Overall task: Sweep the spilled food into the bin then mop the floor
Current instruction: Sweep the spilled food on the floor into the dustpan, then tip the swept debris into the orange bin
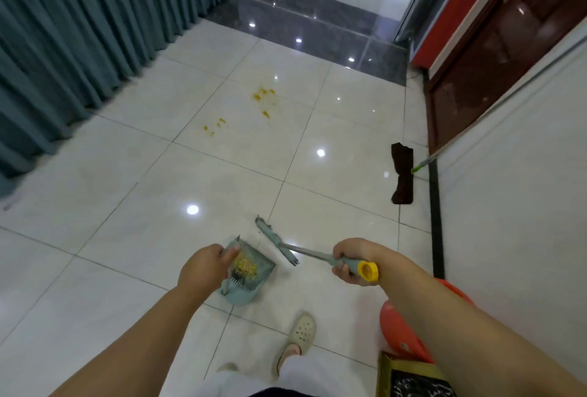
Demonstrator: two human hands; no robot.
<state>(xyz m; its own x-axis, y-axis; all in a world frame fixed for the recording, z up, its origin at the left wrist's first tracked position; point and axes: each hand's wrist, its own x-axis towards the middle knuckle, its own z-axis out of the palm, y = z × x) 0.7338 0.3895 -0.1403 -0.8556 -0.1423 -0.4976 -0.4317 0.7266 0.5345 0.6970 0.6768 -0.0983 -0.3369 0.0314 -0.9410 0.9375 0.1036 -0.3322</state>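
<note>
My left hand (205, 265) grips the handle of a teal dustpan (251, 280) held above the floor, with yellow food crumbs lying in it. My right hand (351, 258) is closed on the yellow-capped handle of a teal broom (275, 240), whose head points away to the left of the hand. Yellow spilled food (263, 98) lies in two small patches on the white tiles farther ahead. A mop (402, 174) with a dark brown cloth head rests on the floor at the right, its pole leaning on the wall. An orange bin (403, 330) shows under my right forearm.
A teal pleated curtain (79, 34) runs along the left. A white wall (524, 206) and a red-brown door (495, 56) line the right. Dark polished tiles (305, 25) lie ahead. My foot in a cream shoe (300, 333) stands below the dustpan. A gold-edged box (409, 377) sits at bottom right.
</note>
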